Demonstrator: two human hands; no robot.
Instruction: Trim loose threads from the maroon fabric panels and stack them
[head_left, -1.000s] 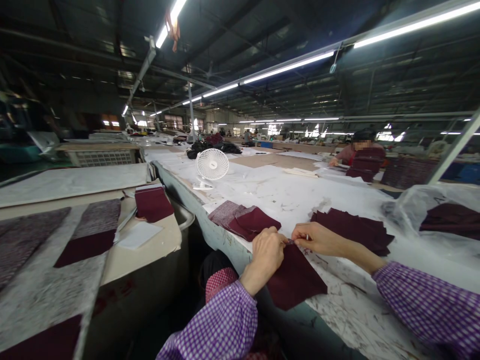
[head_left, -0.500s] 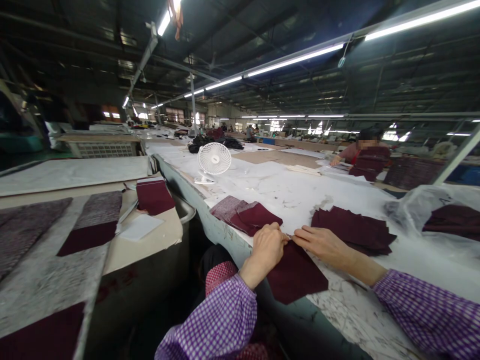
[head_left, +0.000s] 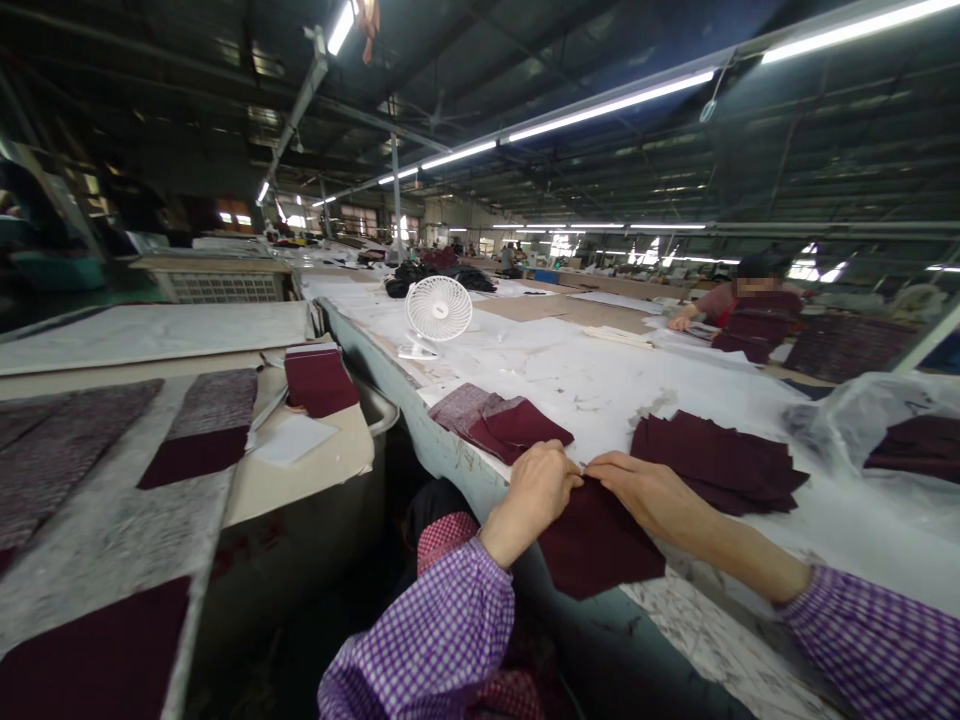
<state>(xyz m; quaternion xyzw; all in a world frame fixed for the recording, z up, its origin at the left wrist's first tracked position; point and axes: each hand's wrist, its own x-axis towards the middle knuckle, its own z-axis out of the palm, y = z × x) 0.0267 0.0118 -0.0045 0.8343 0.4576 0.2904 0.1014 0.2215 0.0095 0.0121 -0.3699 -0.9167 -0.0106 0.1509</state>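
Straighter-fingered than before, the right hand (head_left: 651,497) shows no clear grip; the left hand (head_left: 532,495) pinches the maroon cloth (head_left: 602,545), likely light, limp, best held by its edge.

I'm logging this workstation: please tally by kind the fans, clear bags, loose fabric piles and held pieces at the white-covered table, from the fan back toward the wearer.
White fan: 1
Clear plastic bag: 1
Fabric piles: 2 (mottled-and-maroon pile, all-maroon pile)
Held maroon piece: 1
Total: 5
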